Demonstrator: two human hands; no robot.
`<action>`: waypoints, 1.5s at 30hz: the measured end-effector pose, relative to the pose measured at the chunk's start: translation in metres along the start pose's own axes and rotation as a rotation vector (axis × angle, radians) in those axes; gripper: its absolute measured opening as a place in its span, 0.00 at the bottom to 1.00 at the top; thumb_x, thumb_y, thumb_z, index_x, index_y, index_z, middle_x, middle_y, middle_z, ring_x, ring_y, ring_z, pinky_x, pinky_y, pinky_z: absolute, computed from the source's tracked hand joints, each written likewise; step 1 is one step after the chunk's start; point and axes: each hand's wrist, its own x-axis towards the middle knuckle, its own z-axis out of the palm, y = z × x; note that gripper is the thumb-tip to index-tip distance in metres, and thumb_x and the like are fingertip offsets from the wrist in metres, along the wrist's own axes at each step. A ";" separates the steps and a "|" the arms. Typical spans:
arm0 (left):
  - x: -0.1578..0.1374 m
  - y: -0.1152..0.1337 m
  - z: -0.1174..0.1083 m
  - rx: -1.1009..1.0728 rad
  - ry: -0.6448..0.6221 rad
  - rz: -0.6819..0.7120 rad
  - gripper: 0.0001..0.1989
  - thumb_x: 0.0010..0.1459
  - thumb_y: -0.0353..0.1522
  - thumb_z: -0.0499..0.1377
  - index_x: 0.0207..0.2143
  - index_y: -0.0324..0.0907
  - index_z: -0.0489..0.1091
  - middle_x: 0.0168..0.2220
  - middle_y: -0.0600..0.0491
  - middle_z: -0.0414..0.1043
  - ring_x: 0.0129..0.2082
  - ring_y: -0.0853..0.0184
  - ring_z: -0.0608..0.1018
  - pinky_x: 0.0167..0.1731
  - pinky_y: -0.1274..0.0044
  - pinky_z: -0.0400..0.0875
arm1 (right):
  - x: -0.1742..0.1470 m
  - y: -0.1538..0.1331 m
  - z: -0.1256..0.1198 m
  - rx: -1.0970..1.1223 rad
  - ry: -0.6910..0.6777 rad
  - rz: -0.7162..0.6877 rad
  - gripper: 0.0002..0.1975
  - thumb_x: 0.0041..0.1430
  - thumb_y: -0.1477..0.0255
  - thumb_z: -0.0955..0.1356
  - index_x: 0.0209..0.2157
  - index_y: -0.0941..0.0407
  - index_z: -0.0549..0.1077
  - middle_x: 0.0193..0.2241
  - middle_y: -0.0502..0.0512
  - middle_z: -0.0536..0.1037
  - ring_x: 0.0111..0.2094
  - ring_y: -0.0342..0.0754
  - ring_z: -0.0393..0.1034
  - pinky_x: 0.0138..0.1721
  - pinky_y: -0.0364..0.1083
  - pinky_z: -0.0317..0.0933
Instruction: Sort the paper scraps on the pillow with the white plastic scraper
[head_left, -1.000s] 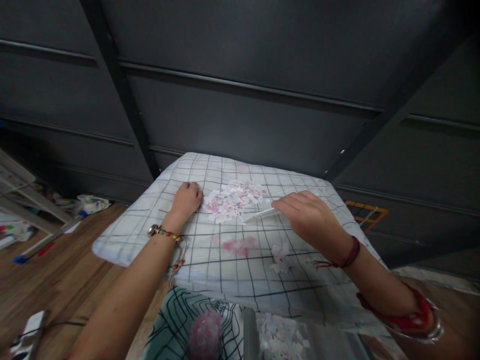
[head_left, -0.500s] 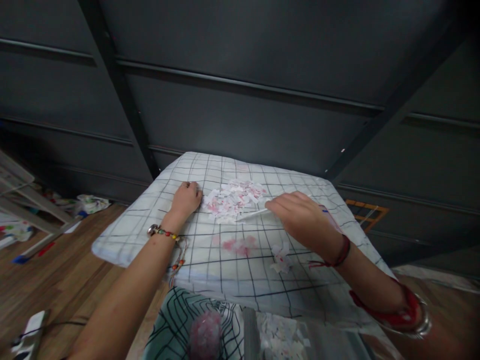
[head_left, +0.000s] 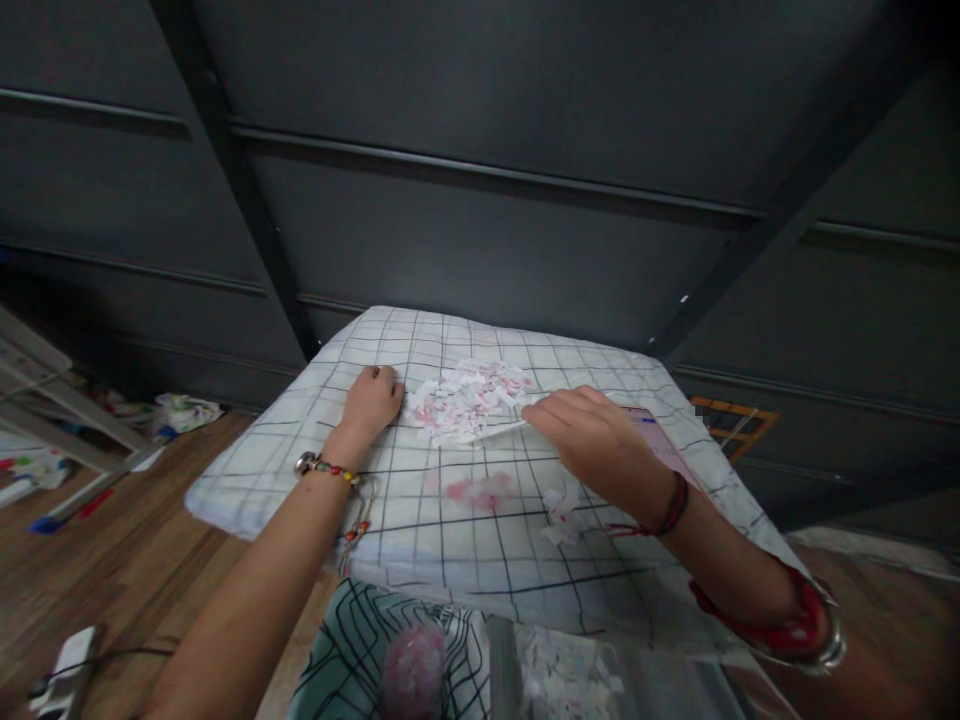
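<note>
A loose pile of white and pink-stained paper scraps (head_left: pixel 472 398) lies on a white checked cloth (head_left: pixel 480 555) over the table. My right hand (head_left: pixel 581 430) pinches a thin white stick (head_left: pixel 495 432), whose far end touches the near edge of the pile. Whether the stick is paper or plastic I cannot tell. At the pile's left side my left hand (head_left: pixel 373 400) rests on the cloth with fingers curled under; its palm is hidden. A pink stain (head_left: pixel 480 492) marks the cloth nearer to me, and a small clump of scraps (head_left: pixel 564 515) lies right of it.
Partly under my right forearm lies a phone with a lit pink screen (head_left: pixel 658 440). Below the table edge are a green patterned bin (head_left: pixel 330 640), a pink bag (head_left: pixel 414 670) and a clear bag of scraps (head_left: pixel 570 675). A dark panelled wall (head_left: pixel 480 250) stands behind the table.
My right hand has shifted slightly left with the white stick, whose tip slid left along the pile's near edge. More of the phone shows. My left hand has stayed put.
</note>
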 end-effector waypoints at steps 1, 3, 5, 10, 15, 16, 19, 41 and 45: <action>0.000 0.000 -0.001 0.001 -0.005 -0.001 0.20 0.61 0.33 0.47 0.50 0.31 0.68 0.47 0.38 0.69 0.50 0.56 0.71 0.50 0.69 0.67 | -0.004 0.003 -0.003 -0.007 -0.010 0.008 0.17 0.57 0.87 0.57 0.29 0.57 0.72 0.25 0.52 0.75 0.27 0.46 0.64 0.33 0.45 0.52; 0.000 0.001 -0.002 -0.002 -0.006 -0.004 0.20 0.62 0.33 0.47 0.50 0.31 0.68 0.47 0.38 0.68 0.50 0.56 0.71 0.50 0.69 0.67 | -0.010 0.009 -0.009 -0.021 0.001 0.022 0.17 0.56 0.88 0.57 0.29 0.57 0.72 0.25 0.52 0.75 0.27 0.46 0.64 0.33 0.45 0.52; -0.001 0.002 -0.002 -0.004 -0.003 -0.010 0.20 0.61 0.33 0.47 0.50 0.32 0.68 0.47 0.38 0.68 0.50 0.56 0.71 0.50 0.69 0.67 | -0.011 0.013 -0.011 -0.030 0.026 0.032 0.17 0.56 0.88 0.57 0.30 0.58 0.73 0.25 0.52 0.75 0.27 0.46 0.64 0.33 0.45 0.52; -0.001 0.001 -0.001 -0.004 0.006 -0.003 0.19 0.61 0.33 0.48 0.49 0.32 0.68 0.47 0.38 0.69 0.50 0.57 0.72 0.50 0.69 0.66 | -0.006 0.014 -0.003 -0.015 0.002 -0.013 0.16 0.58 0.86 0.58 0.31 0.58 0.73 0.26 0.53 0.75 0.28 0.46 0.64 0.33 0.45 0.52; 0.001 -0.002 0.002 -0.008 0.028 0.007 0.19 0.60 0.34 0.48 0.48 0.33 0.69 0.45 0.40 0.69 0.48 0.57 0.72 0.49 0.69 0.67 | -0.019 0.020 -0.007 -0.024 -0.044 0.040 0.16 0.57 0.87 0.58 0.31 0.58 0.73 0.25 0.53 0.75 0.28 0.46 0.65 0.34 0.46 0.54; 0.001 -0.002 0.002 -0.009 0.032 0.010 0.19 0.60 0.34 0.48 0.48 0.33 0.69 0.45 0.40 0.69 0.48 0.57 0.72 0.49 0.68 0.68 | -0.023 0.022 -0.009 -0.026 -0.062 0.059 0.15 0.57 0.86 0.58 0.32 0.58 0.73 0.26 0.53 0.75 0.28 0.47 0.65 0.34 0.46 0.54; 0.001 -0.002 0.002 -0.009 0.029 0.016 0.19 0.60 0.34 0.48 0.48 0.33 0.69 0.45 0.40 0.69 0.48 0.57 0.72 0.49 0.69 0.68 | -0.030 0.031 -0.013 0.018 -0.059 0.092 0.13 0.57 0.85 0.60 0.34 0.59 0.73 0.28 0.55 0.77 0.31 0.48 0.68 0.36 0.47 0.57; 0.005 -0.005 0.007 -0.003 0.051 0.021 0.20 0.59 0.34 0.47 0.48 0.34 0.69 0.45 0.38 0.69 0.47 0.55 0.72 0.49 0.67 0.68 | -0.059 0.076 0.002 0.366 -0.073 0.055 0.16 0.58 0.83 0.58 0.36 0.54 0.74 0.33 0.52 0.81 0.37 0.44 0.74 0.53 0.53 0.62; 0.005 -0.007 0.009 -0.010 0.063 0.029 0.20 0.58 0.34 0.48 0.48 0.34 0.70 0.45 0.39 0.69 0.47 0.56 0.72 0.50 0.68 0.67 | -0.061 0.073 0.001 0.397 -0.096 0.022 0.18 0.57 0.85 0.58 0.36 0.55 0.74 0.33 0.52 0.80 0.37 0.43 0.74 0.54 0.53 0.62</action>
